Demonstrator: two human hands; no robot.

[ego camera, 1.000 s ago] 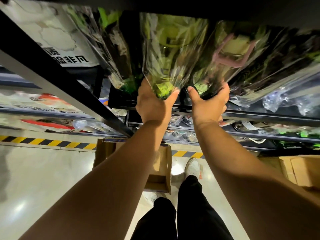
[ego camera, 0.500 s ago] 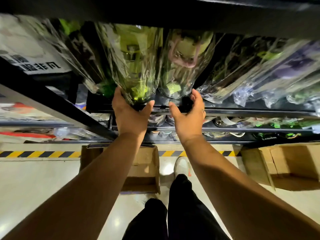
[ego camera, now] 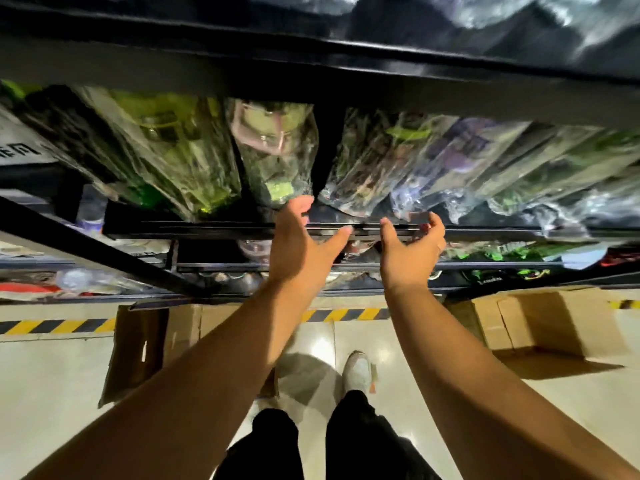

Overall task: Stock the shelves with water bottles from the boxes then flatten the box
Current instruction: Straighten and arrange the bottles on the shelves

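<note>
Pale floor [ego camera: 52,393] lies under a dark shelf [ego camera: 214,228] across the middle. Wrapped bottles [ego camera: 277,157] stand on it. Left hand [ego camera: 298,247] and right hand [ego camera: 408,254] are at its front edge, fingers [ego camera: 300,205] spread, holding nothing. Left box [ego camera: 183,330] and right box [ego camera: 540,323] sit on the floor below.

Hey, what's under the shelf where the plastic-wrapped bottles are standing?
A lower shelf with more clear bottles and green-marked packs, dim and blurred. The left hand and right hand cover its middle; farther back is too dark to tell.

Both hands, left [ego camera: 302,244] and right [ego camera: 408,250], reach forward, fingers spread.
</note>
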